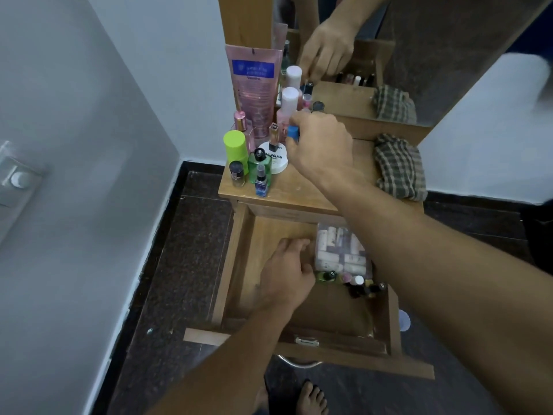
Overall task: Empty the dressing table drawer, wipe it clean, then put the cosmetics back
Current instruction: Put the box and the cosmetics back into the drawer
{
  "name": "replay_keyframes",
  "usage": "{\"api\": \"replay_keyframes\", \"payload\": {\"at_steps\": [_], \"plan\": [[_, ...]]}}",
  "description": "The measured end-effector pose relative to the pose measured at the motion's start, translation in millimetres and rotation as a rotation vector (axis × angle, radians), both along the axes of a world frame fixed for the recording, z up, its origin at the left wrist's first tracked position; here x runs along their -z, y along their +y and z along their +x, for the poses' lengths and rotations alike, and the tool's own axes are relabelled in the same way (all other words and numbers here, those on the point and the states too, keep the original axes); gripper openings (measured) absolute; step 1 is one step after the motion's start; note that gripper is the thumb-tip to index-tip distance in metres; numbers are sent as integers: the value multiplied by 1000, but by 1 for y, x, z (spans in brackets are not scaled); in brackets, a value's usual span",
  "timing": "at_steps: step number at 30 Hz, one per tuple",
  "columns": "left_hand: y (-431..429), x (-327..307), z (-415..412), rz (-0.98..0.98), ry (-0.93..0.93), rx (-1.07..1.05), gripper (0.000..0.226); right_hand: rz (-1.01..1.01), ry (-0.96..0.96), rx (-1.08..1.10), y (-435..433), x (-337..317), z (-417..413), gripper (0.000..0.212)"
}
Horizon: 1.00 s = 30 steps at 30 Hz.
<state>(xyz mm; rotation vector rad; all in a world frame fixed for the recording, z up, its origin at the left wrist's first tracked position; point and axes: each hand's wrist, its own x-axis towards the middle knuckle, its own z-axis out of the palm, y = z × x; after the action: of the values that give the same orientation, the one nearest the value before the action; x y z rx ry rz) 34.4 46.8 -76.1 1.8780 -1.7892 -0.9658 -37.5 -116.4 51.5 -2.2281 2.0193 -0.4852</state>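
Head view: emptying step; right hand [320, 142] pinches a small blue-capped bottle [293, 133], left hand [287, 274] grip unclear, clear plastic pouch [341, 250] in wooden drawer [232, 259] likely next.

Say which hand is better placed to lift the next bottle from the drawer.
Probably the left hand: in the drawer beside the bottles; the right hand holds a blue-capped item over the tabletop.
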Motion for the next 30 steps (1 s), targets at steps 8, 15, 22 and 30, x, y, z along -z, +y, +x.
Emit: {"api": "replay_keyframes", "payload": {"at_steps": [8,15,22,30], "plan": [[5,-3,6,19,-6,18,52,-9,-86,-5,27,-22,-20,17],[11,-9,11,327,-105,105,26,223,-72,-64,141,-30,-62,15],[21,-1,10,425,-8,163,21,425,84,-93,201,18,-71,16],[24,6,0,405,50,94,21,432,161,-84,205,54,-64,19]]}}
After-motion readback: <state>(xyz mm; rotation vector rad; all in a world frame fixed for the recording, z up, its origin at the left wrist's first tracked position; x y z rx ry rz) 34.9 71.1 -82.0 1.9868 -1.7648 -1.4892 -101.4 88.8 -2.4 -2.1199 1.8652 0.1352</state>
